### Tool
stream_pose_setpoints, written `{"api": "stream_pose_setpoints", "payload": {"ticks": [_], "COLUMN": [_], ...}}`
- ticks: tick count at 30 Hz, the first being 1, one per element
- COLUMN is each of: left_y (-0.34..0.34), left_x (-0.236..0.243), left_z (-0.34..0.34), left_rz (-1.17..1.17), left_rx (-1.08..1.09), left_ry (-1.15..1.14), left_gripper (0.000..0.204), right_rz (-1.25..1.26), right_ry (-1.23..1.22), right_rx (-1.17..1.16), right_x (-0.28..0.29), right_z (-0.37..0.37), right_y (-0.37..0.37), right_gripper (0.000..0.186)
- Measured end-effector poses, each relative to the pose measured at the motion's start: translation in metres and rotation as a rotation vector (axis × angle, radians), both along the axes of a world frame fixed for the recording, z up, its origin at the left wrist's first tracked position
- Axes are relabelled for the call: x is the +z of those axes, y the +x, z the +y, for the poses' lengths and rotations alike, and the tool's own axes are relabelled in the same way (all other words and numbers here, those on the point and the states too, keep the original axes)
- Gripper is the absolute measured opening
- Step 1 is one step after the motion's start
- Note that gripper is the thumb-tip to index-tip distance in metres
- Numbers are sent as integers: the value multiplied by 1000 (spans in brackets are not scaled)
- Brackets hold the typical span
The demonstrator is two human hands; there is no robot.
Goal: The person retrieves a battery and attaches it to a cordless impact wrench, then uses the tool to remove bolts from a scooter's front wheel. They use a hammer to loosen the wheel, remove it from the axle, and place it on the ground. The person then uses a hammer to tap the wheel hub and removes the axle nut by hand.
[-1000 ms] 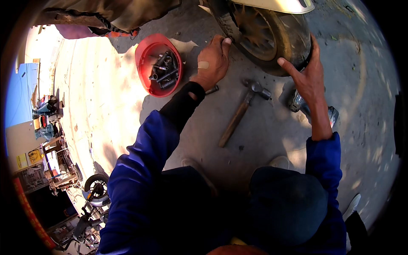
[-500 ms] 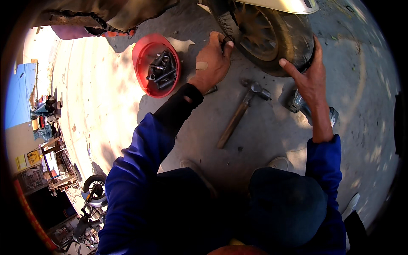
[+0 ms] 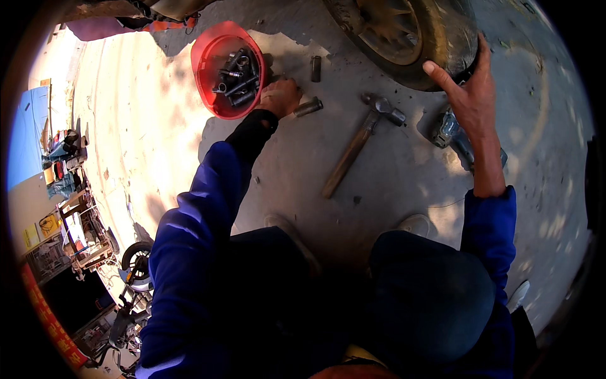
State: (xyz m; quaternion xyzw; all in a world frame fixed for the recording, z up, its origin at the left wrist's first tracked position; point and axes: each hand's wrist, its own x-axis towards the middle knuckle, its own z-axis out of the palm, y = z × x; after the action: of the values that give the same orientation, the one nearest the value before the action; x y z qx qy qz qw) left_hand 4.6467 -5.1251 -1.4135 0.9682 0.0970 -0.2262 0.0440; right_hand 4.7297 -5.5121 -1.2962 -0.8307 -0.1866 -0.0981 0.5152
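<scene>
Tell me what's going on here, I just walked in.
A person grips a wheel with the right hand. The left hand is beside an upturned red hard hat holding dark metal sockets; whether that hand grips anything is hidden. A hammer lies on the ground, nearer the person than the wheel.

On the ground point(image 3: 284, 189) before you, the hard hat point(image 3: 205, 60) lies at left, sockets point(image 3: 240, 79) in it. Your left hand point(image 3: 281, 98) is just right of it, then two loose sockets point(image 3: 308, 107), the hammer point(image 3: 351, 153) and the power tool point(image 3: 445, 129). The wheel point(image 3: 435, 60) is beyond the hammer, your right hand point(image 3: 470, 88) on its right side.
</scene>
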Motion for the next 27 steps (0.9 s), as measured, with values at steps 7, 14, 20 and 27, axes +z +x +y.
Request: {"api": "stream_pose_setpoints", "payload": {"ticks": [7, 14, 20, 27], "left_y": [-24, -60, -65, -78], "left_x": [17, -42, -20, -1], "left_z": [-87, -183, -162, -163], "left_rz": [-189, -104, 80, -839], "left_rx": [-33, 70, 859, 987], "left_ry": [-148, -253, -1254, -1561], "left_gripper": [58, 60, 42, 32], "right_rz": [-24, -43, 65, 91], "right_ry": [-17, -14, -28, -40], "right_rx": [17, 57, 28, 37], "right_x": [0, 2, 9, 10], "right_z": [-7, -2, -7, -2], "right_y": [1, 3, 2, -2], "right_gripper": [101, 101, 104, 103]}}
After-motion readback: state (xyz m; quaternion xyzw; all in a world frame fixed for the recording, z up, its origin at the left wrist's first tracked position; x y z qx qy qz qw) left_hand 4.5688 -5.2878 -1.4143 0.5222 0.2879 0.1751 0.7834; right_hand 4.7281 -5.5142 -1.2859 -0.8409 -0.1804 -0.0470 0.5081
